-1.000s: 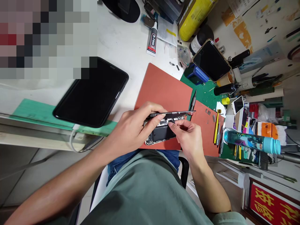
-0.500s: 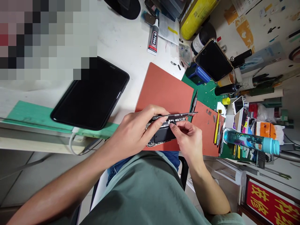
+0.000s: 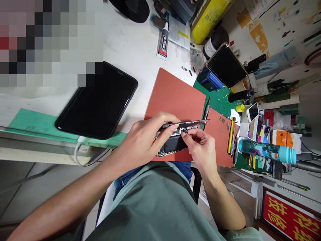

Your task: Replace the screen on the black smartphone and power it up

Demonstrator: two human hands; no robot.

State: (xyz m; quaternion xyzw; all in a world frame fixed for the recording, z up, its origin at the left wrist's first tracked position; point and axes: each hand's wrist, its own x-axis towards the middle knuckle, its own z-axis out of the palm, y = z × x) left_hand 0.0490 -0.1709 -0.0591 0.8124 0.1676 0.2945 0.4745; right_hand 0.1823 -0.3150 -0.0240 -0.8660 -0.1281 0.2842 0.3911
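An opened phone body [image 3: 173,145] with a dark battery lies at the front of a reddish-brown mat [image 3: 178,90]. Its thin screen panel [image 3: 193,123] is raised at the far side, pinched between the thumb and fingers of my left hand [image 3: 150,137]. My right hand [image 3: 203,147] has its thumb and index finger pressed together at the inner parts of the phone, near the battery's upper edge; whatever lies between those fingertips is too small to make out. A dark pen-like tool [image 3: 207,108] rests on the mat just beyond the panel.
A large black tablet [image 3: 97,100] lies at the left. Behind the mat is a glue tube [image 3: 163,43]. To the right are a propped phone [image 3: 227,65], a yellow tool [image 3: 230,135] and a blue bottle [image 3: 265,150]. A green mat [image 3: 218,97] shows beneath.
The view has shifted slightly, moving the items at the right a little leftward. Both hands keep nearly the same pose at the phone.
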